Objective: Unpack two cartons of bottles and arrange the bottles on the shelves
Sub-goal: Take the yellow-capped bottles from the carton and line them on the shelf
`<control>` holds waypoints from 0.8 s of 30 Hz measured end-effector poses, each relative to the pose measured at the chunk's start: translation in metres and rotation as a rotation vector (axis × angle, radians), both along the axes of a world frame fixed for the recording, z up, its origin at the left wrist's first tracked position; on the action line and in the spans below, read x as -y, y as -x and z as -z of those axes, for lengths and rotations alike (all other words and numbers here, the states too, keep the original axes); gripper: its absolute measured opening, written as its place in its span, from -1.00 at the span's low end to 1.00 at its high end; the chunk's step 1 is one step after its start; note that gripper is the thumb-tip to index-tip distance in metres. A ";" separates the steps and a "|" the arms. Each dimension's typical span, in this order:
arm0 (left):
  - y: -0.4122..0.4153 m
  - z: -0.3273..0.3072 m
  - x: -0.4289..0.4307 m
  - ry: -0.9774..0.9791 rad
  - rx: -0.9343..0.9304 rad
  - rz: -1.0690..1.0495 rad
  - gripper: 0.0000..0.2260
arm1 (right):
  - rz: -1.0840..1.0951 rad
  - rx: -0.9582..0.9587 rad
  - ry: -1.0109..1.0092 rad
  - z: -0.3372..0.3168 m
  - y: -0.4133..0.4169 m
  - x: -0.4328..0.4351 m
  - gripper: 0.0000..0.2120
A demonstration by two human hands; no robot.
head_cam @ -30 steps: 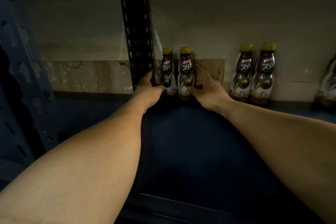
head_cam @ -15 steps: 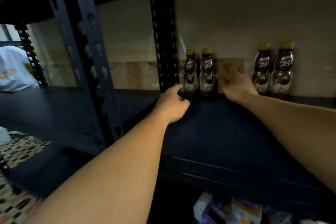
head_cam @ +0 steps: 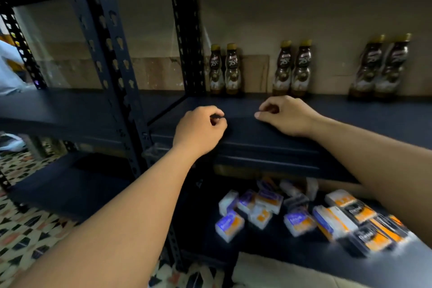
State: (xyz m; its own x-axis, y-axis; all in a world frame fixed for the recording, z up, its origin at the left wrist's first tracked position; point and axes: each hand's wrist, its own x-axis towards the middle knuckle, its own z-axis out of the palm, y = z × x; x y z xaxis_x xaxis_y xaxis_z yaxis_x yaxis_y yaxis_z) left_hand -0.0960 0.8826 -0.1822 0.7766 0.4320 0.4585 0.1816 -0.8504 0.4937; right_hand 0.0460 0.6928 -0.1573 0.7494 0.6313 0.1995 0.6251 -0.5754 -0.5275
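**Q:** Where are the hands?

**A:** Both reach forward over the front part of a dark blue shelf (head_cam: 243,106). The left hand (head_cam: 201,128) and the right hand (head_cam: 288,116) are side by side and apart, with a strip of bare shelf between them.

**Q:** Are they holding anything?

**A:** No. Each hand has its fingers curled into a loose fist around nothing. I cannot tell whether they rest on the shelf or hover just above it.

**Q:** Where are the bottles?

**A:** Beyond the hands, standing upright along the back of the same shelf, against a pale wall (head_cam: 280,7). Six brown bottles (head_cam: 293,70) with yellow caps stand in three close pairs. One pair is beyond the left hand, one is straight beyond the right hand, and the third is well off to the right of the right hand. The pairs are well apart from each other.

**Q:** What else is around?

**A:** Left of the left hand is a dark metal post (head_cam: 112,65) with keyhole slots. Below the hands, a lower shelf (head_cam: 268,248) carries a scatter of small boxes (head_cam: 297,224) in white, orange and purple, too blurred to read. Under the left forearm is a patterned floor (head_cam: 23,229).
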 end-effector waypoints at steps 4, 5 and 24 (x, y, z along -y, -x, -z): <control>0.029 0.030 0.043 -0.039 0.158 0.036 -0.76 | -0.008 0.058 -0.085 0.005 0.056 0.047 -0.67; 0.036 0.037 0.054 -0.034 0.188 0.041 -0.75 | -0.001 0.090 -0.107 0.010 0.069 0.057 -0.67; 0.123 0.206 0.167 0.199 -0.787 0.494 -0.67 | -0.130 -0.338 0.463 0.211 0.175 0.214 -0.72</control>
